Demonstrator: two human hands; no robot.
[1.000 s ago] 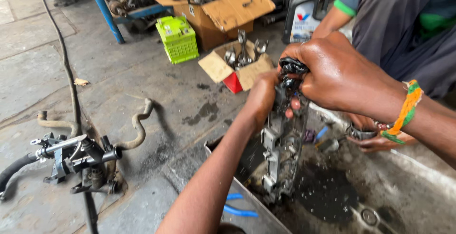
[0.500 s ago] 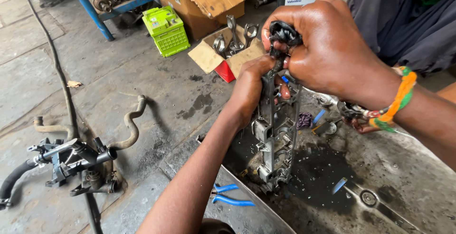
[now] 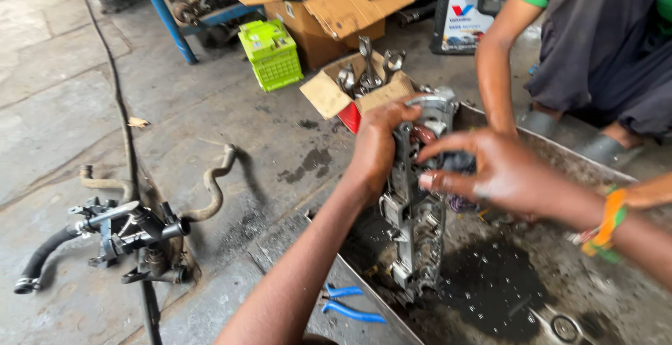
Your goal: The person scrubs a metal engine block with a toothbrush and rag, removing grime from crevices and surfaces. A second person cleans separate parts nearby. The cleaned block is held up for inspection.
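Observation:
A grimy metal engine head (image 3: 413, 226) stands on end in a steel tray (image 3: 350, 275) of dark oily liquid. My left hand (image 3: 378, 145) grips its upper left edge and holds it upright. My right hand (image 3: 490, 173), with an orange band on the wrist, sits against the part's right side just below the top. Its thumb and fingers pinch a small dark wad (image 3: 456, 163). What the wad is stays unclear.
Another person (image 3: 595, 44) squats at the tray's far right, one arm reaching down. Blue-handled pliers (image 3: 346, 303) lie beside the tray. Around the concrete floor: a pipe-and-hose assembly (image 3: 129, 236), a bent hose (image 3: 213, 187), a green crate (image 3: 271, 54), cardboard boxes of parts (image 3: 350, 82), an oil jug (image 3: 458, 16).
My right hand has come off the top of the engine head and dropped to its right side. My left hand keeps its grip. The view has shifted slightly.

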